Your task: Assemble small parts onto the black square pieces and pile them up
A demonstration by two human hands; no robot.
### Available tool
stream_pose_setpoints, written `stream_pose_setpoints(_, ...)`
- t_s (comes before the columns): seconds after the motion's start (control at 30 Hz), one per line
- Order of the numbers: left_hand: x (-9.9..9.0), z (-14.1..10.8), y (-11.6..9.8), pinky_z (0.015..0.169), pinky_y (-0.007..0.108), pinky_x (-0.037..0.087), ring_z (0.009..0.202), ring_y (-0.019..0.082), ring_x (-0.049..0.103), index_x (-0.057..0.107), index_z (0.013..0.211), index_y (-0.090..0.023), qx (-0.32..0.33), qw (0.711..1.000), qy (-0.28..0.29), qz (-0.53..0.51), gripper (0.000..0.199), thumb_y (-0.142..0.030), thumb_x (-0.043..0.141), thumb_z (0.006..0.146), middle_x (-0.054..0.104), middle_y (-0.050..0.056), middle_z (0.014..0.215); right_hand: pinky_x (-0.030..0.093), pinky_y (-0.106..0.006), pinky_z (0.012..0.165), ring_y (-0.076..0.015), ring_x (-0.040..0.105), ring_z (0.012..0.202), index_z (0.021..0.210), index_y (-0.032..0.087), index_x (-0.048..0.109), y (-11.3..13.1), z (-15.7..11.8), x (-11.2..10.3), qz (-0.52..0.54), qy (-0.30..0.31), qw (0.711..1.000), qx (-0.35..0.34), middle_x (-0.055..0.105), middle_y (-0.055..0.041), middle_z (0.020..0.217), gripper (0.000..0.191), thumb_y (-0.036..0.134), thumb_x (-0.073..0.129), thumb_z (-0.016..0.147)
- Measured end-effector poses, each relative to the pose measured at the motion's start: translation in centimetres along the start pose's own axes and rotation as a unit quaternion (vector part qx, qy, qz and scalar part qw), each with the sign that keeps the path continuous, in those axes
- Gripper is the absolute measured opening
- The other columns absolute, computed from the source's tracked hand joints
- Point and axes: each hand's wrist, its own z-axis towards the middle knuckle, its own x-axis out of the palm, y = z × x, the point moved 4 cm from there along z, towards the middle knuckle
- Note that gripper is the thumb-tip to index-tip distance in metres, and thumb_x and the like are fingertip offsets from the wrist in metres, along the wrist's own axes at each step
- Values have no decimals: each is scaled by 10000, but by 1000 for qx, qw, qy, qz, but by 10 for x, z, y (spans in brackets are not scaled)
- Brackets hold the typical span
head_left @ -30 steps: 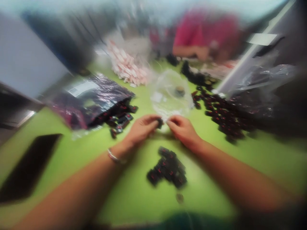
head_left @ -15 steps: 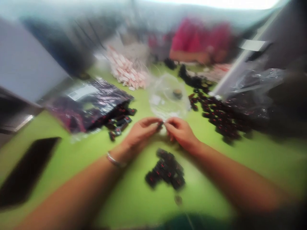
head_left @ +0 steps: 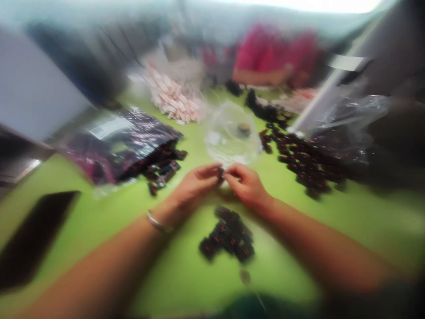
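My left hand [head_left: 195,185] pinches a small black part [head_left: 220,174] between thumb and fingers, over the middle of the green table. Close against it, my right hand [head_left: 247,182] is closed, its thumb and fingertips pressed together at the part's right side; whether they grip that part or some smaller piece is too blurred to tell. Just beyond my fingers lies a clear plastic bag [head_left: 230,133] with small pale pieces and a dark round item. Between my forearms sits a small pile of black parts with red marks [head_left: 229,235].
A large shiny bag [head_left: 122,141] spills black parts at left, near a dark flat slab [head_left: 36,237]. More black parts [head_left: 305,164] spread at right beside clear plastic [head_left: 358,119]. Pale pink-white pieces [head_left: 174,99] are heaped behind. Across the table is a person in pink [head_left: 265,57].
My fingertips have shifted slightly, and the black part now shows more plainly in my left fingers. The whole view has drifted a little; the piles lie as before.
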Motion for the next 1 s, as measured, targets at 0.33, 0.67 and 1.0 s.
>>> stream_pose_setpoints(0.33, -3, 0, 1, 847, 271, 499, 851, 144, 667, 697, 1073, -150, -10, 1000, 4, 16, 432, -111, 792, 654, 727, 78, 956, 438, -260, 629, -129, 537, 655, 731, 190, 580, 4, -3, 2, 16, 11, 1000, 21, 602, -3, 698, 86, 209, 557, 811)
stream_pose_setpoints(0.67, -3, 0, 3, 782, 286, 509, 789, 150, 662, 678, 1088, -151, -6, 999, 26, 32, 431, -155, 787, 671, 716, 90, 961, 447, -291, 714, -153, 550, 752, 755, 201, 550, 3, -3, 2, -39, 17, 997, -68, 587, -22, 747, 112, 205, 501, 855)
stream_pose_setpoints(1.0, 1, -2, -2, 704, 281, 514, 683, 147, 665, 677, 983, -156, -4, 999, 18, 27, 366, -184, 810, 644, 724, 63, 817, 354, -183, 338, -66, 453, 416, 769, 186, 526, -9, -3, 12, 241, 83, 943, 212, 558, 49, 597, 272, 404, 680, 716)
